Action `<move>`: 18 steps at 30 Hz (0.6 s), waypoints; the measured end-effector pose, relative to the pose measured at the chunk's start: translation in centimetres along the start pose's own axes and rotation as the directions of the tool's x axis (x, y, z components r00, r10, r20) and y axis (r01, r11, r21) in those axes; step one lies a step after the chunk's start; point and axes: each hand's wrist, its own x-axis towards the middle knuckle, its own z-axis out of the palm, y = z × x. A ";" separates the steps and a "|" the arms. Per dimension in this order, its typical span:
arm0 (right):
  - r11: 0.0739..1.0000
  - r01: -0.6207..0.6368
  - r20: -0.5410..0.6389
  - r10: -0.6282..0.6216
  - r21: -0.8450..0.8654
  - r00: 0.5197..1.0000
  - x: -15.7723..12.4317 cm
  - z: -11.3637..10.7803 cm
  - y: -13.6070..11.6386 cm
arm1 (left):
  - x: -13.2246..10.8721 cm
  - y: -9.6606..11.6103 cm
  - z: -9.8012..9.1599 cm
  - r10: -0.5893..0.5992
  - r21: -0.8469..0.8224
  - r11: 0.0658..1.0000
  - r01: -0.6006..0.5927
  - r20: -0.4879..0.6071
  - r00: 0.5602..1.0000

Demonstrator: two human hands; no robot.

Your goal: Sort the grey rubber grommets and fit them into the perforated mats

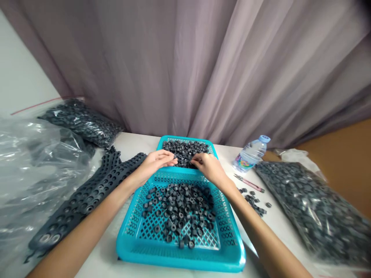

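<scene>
My left hand is over the near left edge of the far blue basket, its fingers reaching right. A small black cylindrical part appears to sit between its fingertips. Across from it, my right hand has its fingers curled into a pinch above the parts; what it holds is hidden. Many small black parts fill the far basket. In front stands a larger blue basket, with similar black parts with centre holes heaped loosely on its lattice floor.
Dark perforated strips lie left, beside clear plastic and a filled bag. To the right are a water bottle, pink-handled cutters, loose black parts and another full bag. A curtain hangs behind.
</scene>
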 end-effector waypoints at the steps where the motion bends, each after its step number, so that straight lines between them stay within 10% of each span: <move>1: 1.000 0.008 -0.010 -0.009 -0.006 1.000 -0.3 -0.5 -0.5 | -0.5 0.4 0.4 -0.015 -0.046 0.999 0.016 0.023 1.000; 9: 0.780 0.099 0.085 -0.192 0.618 0.978 -2.9 -5.5 -5.5 | -3.7 3.1 2.1 -0.138 -0.492 0.852 0.179 0.119 0.983; 18: 0.658 0.021 0.136 -0.187 0.753 0.973 -3.9 -7.1 -7.1 | -5.2 5.7 3.5 -0.049 -0.510 0.848 0.143 0.193 0.980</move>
